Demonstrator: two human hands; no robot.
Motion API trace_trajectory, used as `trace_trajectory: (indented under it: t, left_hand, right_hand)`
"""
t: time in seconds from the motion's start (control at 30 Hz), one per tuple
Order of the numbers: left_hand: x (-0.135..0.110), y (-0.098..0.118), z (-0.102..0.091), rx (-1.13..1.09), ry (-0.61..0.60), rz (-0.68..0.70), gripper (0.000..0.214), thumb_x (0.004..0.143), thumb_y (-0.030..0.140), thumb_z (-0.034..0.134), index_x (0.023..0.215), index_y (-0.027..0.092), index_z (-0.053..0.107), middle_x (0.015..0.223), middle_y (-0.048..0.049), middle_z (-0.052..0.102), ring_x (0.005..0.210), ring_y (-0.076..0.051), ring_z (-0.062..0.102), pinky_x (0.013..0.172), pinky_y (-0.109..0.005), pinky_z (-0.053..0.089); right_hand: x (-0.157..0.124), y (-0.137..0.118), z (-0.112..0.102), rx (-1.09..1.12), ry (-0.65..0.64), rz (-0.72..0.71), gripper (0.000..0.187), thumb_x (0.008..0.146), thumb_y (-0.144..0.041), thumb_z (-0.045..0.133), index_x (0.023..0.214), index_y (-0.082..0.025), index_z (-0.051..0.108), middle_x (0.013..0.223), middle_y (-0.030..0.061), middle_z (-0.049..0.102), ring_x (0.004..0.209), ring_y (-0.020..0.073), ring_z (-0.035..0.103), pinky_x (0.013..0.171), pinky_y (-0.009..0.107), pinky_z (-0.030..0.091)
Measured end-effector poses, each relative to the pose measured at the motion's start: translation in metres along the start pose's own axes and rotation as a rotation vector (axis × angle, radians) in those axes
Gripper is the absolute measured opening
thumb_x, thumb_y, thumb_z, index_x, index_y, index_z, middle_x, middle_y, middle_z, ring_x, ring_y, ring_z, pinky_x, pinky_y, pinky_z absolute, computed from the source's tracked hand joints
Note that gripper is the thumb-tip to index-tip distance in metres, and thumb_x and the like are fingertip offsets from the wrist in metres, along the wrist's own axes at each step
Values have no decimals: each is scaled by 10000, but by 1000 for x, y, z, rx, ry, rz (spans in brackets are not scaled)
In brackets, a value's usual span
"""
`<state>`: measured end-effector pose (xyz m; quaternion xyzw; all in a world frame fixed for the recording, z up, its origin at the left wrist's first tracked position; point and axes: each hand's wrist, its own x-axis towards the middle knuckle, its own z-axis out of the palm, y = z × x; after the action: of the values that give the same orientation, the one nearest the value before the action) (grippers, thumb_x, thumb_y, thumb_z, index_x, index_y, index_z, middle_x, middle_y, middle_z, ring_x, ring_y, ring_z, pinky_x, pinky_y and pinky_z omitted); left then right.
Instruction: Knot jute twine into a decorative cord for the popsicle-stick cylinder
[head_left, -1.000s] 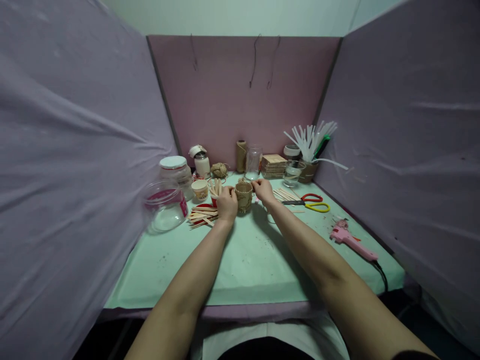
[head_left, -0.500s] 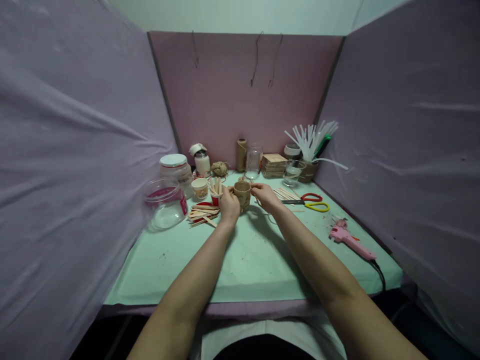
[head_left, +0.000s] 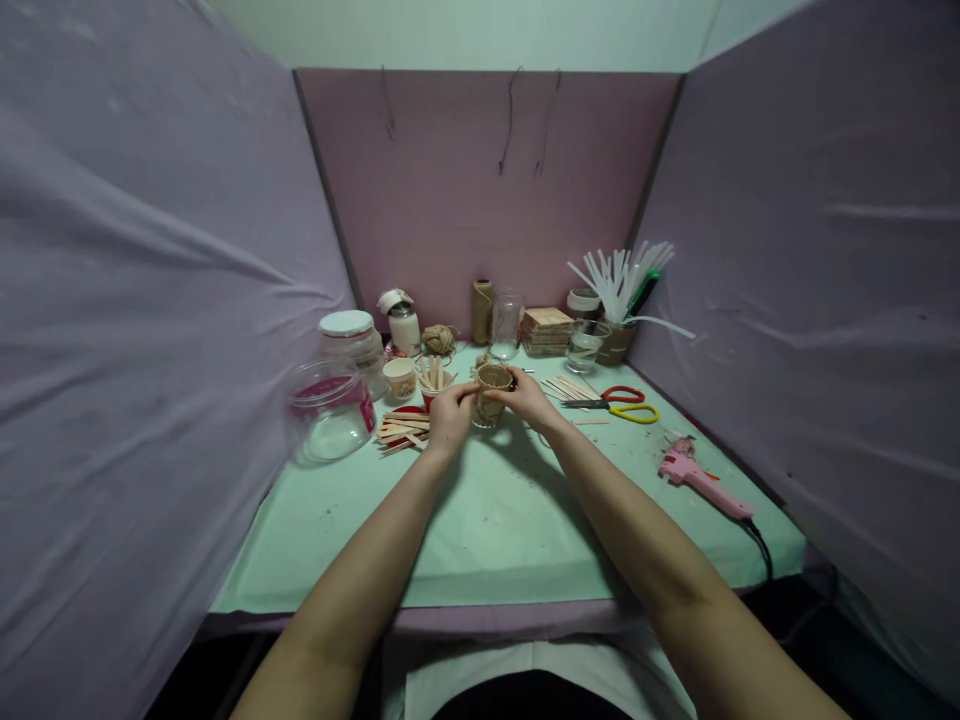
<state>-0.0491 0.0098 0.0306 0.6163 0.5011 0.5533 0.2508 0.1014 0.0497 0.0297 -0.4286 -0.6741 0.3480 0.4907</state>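
Note:
Between my hands is a small brown cup [head_left: 491, 412] that looks wrapped in twine, its open top tilted slightly toward me. My left hand [head_left: 451, 418] grips its left side with thumb and fingers. On the other side my right hand [head_left: 528, 398] is closed on the rim, fingers behind and thumb across the front. A paper cup of wooden sticks [head_left: 433, 378] stands just beyond my left hand. Loose craft sticks [head_left: 403, 430] lie on a red piece beside it. To the right of my right hand lie thin sticks [head_left: 564, 388] and scissors [head_left: 611, 404] with red and yellow handles.
A pink glue gun [head_left: 705, 482] with a black cord lies at right. Clear plastic tub [head_left: 330, 410], lidded jar [head_left: 351, 345] and patterned paper cup [head_left: 400, 379] stand left. Along the back are a twine ball [head_left: 439, 339], twine spool [head_left: 482, 312], glass jar [head_left: 508, 325] and white glue sticks [head_left: 619, 285].
The cup has shifted slightly right and tipped so more of its inside shows. My right hand has moved left and closer, its thumb now across the cup's front.

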Motion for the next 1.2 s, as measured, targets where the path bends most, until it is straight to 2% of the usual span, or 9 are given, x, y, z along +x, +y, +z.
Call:
trace_trajectory:
  t: [0.23, 0.37, 0.47, 0.57, 0.63, 0.73, 0.83, 1.03, 1.2]
  left_hand:
    - [20, -2, 0, 20, 59, -95, 119, 685, 241, 642, 732, 147, 696, 729, -48, 690, 722, -169, 614, 744, -293, 463]
    - [28, -8, 2, -143, -25, -108, 139, 626, 252, 683, 700, 146, 631, 695, -22, 641, 685, -140, 575, 712, -275, 455]
    - [30, -9, 2, -221, -85, -107, 235, 583, 242, 717, 754, 143, 589, 711, -7, 606, 687, -128, 559, 716, -278, 460]
    - [23, -5, -1, -183, -113, -85, 392, 561, 239, 753, 901, 139, 585, 819, -35, 616, 791, -153, 579, 783, -312, 465]
    - [15, 1, -5, -149, -155, -41, 520, 583, 280, 764, 1049, 153, 574, 1019, -91, 618, 963, -195, 573, 858, -341, 452]
    - [0, 12, -9, -225, -348, 19, 630, 663, 370, 724, 1225, 184, 508, 1275, -127, 529, 1166, -242, 501, 954, -361, 413]
    - [-13, 23, -9, -233, -460, 87, 636, 723, 456, 659, 1265, 171, 490, 1298, -118, 528, 1210, -264, 474, 1017, -364, 366]
    - [-34, 32, -3, -222, -431, 86, 661, 769, 508, 591, 1303, 154, 429, 1253, -121, 568, 1156, -267, 525, 990, -373, 394]
    - [-42, 35, -2, -257, -394, 37, 604, 761, 492, 600, 1244, 150, 481, 1243, -116, 576, 1148, -261, 531, 978, -358, 406]
  right_hand:
    - [2, 4, -3, 6, -36, -10, 488, 625, -307, 718, 1068, -149, 591, 1032, 75, 665, 914, 192, 609, 820, 329, 465]
    - [1, -2, -9, 12, -83, -14, 477, 626, -295, 713, 1063, -139, 604, 1005, 73, 670, 892, 191, 607, 812, 327, 464]
    - [-1, -9, -17, 34, -156, -18, 489, 624, -291, 718, 1075, -137, 612, 1000, 66, 669, 899, 191, 603, 818, 323, 463]
    - [-7, -19, -28, 61, -213, -19, 517, 621, -276, 733, 1107, -153, 608, 1038, 65, 661, 942, 200, 598, 841, 328, 462]
    - [-14, -25, -36, 94, -265, -15, 518, 627, -264, 738, 1118, -167, 603, 1076, 66, 652, 988, 208, 591, 860, 332, 462]
    - [-27, -34, -44, 192, -354, -17, 556, 635, -271, 746, 1157, -180, 581, 1119, 68, 637, 1025, 219, 585, 880, 344, 466]
    - [-40, -41, -48, 282, -421, -3, 593, 640, -297, 752, 1188, -179, 559, 1155, 78, 619, 1059, 228, 575, 890, 341, 468]
    - [-57, -50, -54, 251, -467, -17, 554, 704, -350, 712, 1211, -194, 553, 1161, 77, 611, 1054, 217, 575, 873, 325, 474]
    - [-61, -59, -55, 87, -436, -66, 496, 726, -359, 697, 1182, -198, 586, 1181, 71, 594, 1107, 224, 533, 934, 347, 441]
